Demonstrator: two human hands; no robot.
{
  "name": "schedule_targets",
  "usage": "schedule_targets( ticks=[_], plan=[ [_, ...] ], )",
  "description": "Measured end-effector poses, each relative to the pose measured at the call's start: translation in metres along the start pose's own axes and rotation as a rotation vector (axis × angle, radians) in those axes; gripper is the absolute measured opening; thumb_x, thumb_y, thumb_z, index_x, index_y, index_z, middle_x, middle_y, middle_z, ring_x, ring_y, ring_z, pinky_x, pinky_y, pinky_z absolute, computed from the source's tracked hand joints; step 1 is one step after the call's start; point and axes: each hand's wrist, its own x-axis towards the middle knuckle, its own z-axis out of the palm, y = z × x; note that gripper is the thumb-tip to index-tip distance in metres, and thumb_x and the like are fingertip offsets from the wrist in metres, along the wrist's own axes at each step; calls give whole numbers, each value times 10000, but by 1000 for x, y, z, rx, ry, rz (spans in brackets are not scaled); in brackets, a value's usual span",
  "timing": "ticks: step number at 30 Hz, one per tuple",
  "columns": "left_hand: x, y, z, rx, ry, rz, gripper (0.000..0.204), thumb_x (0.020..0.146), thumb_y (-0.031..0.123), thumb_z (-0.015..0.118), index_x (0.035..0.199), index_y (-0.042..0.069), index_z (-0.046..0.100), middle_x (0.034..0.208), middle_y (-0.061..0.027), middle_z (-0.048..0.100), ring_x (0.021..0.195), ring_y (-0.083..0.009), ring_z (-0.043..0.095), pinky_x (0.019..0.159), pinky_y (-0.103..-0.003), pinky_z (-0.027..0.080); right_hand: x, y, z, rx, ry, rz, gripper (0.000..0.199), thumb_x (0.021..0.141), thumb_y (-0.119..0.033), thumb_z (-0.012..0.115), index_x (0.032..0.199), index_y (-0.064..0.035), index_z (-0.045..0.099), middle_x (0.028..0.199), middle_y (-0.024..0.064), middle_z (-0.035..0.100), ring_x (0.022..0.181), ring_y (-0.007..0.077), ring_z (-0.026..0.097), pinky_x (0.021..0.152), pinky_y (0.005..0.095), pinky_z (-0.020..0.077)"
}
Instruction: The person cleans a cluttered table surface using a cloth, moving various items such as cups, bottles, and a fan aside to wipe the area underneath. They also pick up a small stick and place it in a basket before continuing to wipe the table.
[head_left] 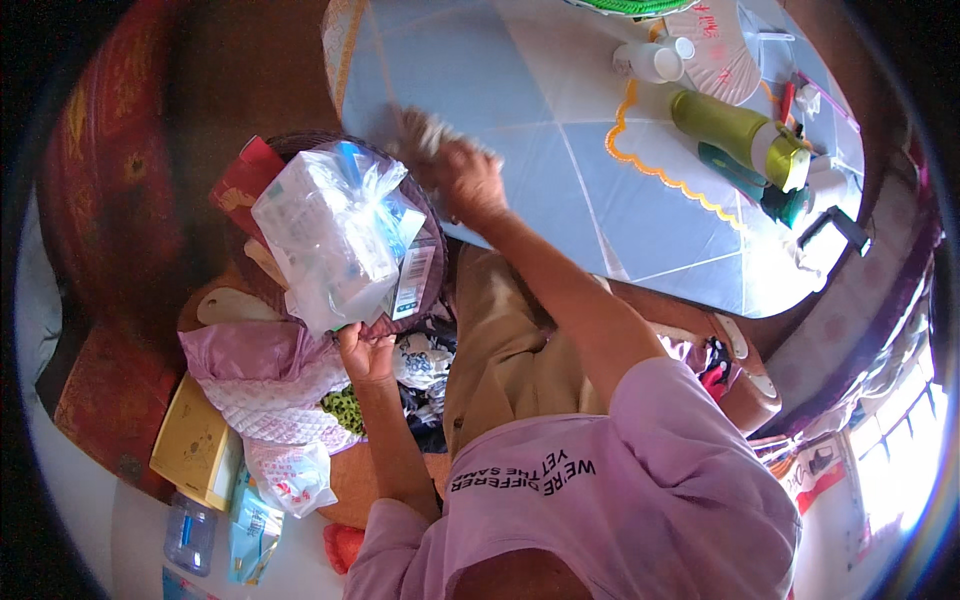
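My left hand [367, 357] is closed on the near rim of a round dark wicker basket [433, 262] at the table's left edge. A clear plastic bag of white packages [335, 235] fills the basket, with a red box [247, 182] and a small box with a barcode [413, 280] beside it. Over the left part of the table [500, 75], my right hand [470, 183] is closed on a crumpled greyish cloth [424, 135], blurred by motion. The cloth appears to touch the tabletop.
On the table's right side lie a green bottle [735, 135], white cups [650, 60], a fan [712, 55] and a dark phone-like object [835, 230]. Quilted pink fabric [270, 385], a white plastic bag [290, 475] and a yellow box [192, 440] are at the lower left.
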Motion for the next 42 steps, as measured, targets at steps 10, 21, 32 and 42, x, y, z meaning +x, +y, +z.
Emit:
schedule_targets(
  ticks=[10,21,32,42],
  plan=[
    [-11,16,-8,-47,-59,7,255,800,68,481,1054,51,489,873,-49,557,521,-85,389,432,-216,306,-102,-16,9,174,-472,-252,336,696,-173,558,1027,-230,574,1241,52,390,1067,276,413,896,397,340],
    [1,8,-30,-66,-50,9,328,780,77,506,1105,43,477,1098,-106,527,1025,-262,498,845,-441,403,-27,-11,-16,177,24,-63,291,711,-153,529,993,-196,584,1173,67,442,1111,269,384,897,423,318],
    [47,-23,32,106,-53,-116,146,758,111,544,900,77,542,823,-24,571,540,-113,456,532,-267,360,-81,80,-45,15,-9,-59,284,724,-201,522,976,-304,600,1199,-4,434,1143,198,371,931,394,286],
    [80,-59,94,326,-110,-273,49,740,96,574,736,90,526,597,32,484,449,-79,353,479,-245,307,-183,209,-91,20,180,705,430,661,-147,616,1078,-222,542,1179,103,444,1078,301,431,842,442,377]
  ],
)
